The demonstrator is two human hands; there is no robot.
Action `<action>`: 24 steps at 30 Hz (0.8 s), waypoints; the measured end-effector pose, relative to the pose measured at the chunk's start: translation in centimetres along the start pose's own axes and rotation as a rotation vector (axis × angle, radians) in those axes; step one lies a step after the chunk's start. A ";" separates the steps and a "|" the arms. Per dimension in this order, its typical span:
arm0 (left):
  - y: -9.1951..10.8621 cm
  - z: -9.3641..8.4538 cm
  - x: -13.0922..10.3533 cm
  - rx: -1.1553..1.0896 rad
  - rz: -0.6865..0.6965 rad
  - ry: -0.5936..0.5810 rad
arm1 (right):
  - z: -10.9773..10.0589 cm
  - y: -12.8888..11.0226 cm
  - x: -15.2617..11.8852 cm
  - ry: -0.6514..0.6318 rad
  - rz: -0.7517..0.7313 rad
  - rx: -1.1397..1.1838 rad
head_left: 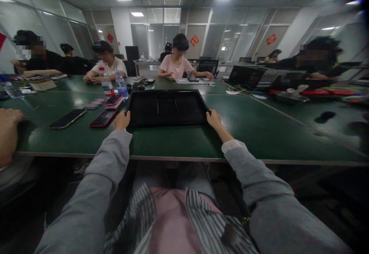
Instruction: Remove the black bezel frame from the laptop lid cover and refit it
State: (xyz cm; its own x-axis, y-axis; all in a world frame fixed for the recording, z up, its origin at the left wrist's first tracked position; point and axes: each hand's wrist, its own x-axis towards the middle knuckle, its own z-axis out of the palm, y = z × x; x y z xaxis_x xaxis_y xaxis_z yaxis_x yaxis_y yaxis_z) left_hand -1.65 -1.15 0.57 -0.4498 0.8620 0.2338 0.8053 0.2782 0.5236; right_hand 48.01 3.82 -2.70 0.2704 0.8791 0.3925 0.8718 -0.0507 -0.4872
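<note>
Already, a shallow black rectangular plastic-looking panel [190,110] is clasped at opposite sides by left hand [122,120] and right hand [214,118], neither yet released.

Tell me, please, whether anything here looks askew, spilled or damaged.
Nothing looks spilled or damaged: the red-capped bottle and blue-labelled bottle stand upright, and the left hand and right hand hold the black panel. Only loose coloured wires, farther right on the table, look untidy.

Phones [103,118] and bottles [121,85] left of the tray [167,108] on the table [173,142].
</note>
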 end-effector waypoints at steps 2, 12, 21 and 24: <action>0.0 -0.1 -0.1 0.003 0.001 -0.006 | -0.1 -0.1 -0.1 0.005 -0.002 -0.003; 0.2 -0.3 -0.2 0.013 0.001 -0.038 | -0.1 -0.1 -0.2 0.012 -0.005 0.006; 0.4 -0.4 -0.4 0.010 0.007 -0.043 | -0.3 -0.3 -0.4 0.010 -0.014 0.006; 0.4 -0.3 -0.5 0.011 0.015 -0.042 | -0.4 -0.5 -0.6 0.025 -0.004 0.029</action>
State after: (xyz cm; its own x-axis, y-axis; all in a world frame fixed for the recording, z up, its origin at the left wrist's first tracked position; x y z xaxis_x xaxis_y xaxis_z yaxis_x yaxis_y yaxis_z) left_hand -1.29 -1.59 0.93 -0.4215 0.8829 0.2068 0.8161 0.2699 0.5111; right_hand 47.60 3.17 -2.38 0.2773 0.8671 0.4138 0.8608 -0.0329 -0.5078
